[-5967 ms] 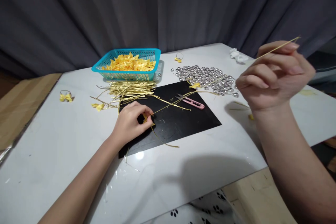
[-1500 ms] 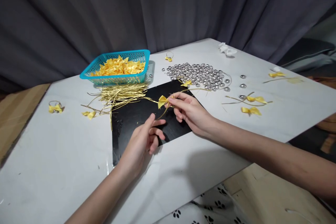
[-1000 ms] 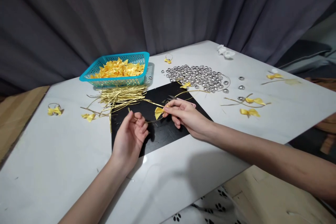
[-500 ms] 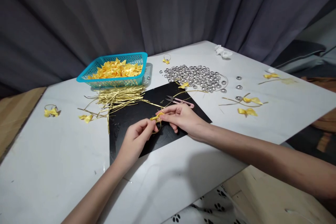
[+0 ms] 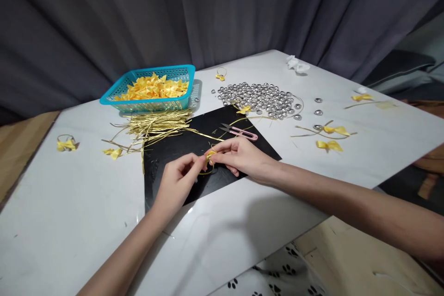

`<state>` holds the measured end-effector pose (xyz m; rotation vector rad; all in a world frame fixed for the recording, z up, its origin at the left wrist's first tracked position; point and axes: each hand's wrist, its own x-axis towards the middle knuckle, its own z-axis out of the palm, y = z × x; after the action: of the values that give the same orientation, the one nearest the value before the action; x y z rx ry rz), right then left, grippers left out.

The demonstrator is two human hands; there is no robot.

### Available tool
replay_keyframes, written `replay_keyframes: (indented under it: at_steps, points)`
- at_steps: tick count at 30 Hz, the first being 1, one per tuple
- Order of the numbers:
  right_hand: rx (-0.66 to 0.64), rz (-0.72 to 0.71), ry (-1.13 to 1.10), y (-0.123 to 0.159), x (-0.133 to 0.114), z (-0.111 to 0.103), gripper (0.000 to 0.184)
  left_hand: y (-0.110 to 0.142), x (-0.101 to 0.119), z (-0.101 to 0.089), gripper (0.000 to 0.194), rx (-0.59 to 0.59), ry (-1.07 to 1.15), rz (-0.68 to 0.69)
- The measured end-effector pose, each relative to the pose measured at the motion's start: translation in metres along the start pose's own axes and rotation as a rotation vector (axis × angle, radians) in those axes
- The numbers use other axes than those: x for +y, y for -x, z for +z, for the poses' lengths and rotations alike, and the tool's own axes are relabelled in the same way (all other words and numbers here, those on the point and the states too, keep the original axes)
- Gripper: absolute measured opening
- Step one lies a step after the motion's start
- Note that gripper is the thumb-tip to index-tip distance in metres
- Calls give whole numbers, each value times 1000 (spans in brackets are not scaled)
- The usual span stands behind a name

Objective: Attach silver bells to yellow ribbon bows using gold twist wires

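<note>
Both hands meet over the black mat (image 5: 173, 145) at the middle of the white table (image 5: 79, 194). My left hand (image 5: 178, 182) pinches the gold wire tie (image 5: 207, 172) that loops beneath a small yellow ribbon bow (image 5: 210, 155). My right hand (image 5: 239, 157) pinches the bow and the wire from the right side. The fingertips of the two hands nearly touch at the bow. Most of the bow is hidden by my fingers.
A teal basket (image 5: 145, 99) of yellow bows stands at the back, with a heap of gold wire ties (image 5: 156, 125) before it. Pink snips (image 5: 241, 132) lie on the mat. Silver beads (image 5: 262, 97) are piled behind; finished bows (image 5: 329, 145) lie right, others (image 5: 66, 144) left.
My left hand came up from the mat and took the wire at the bow. My right hand brought the bow down and left, so both hands now pinch together.
</note>
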<state>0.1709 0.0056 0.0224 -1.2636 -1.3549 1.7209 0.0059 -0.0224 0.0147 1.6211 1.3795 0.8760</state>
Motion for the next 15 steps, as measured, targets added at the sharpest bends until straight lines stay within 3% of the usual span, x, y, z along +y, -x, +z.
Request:
replay_keyframes:
  at_steps: [7, 15]
  points:
    - [-78, -11, 19, 0, 2, -1, 12, -1, -6, 1, 33, 16, -19, -71]
    - [-98, -31, -37, -2, 5, -2, 13, -3, -5, 3, 26, 106, 136, -91]
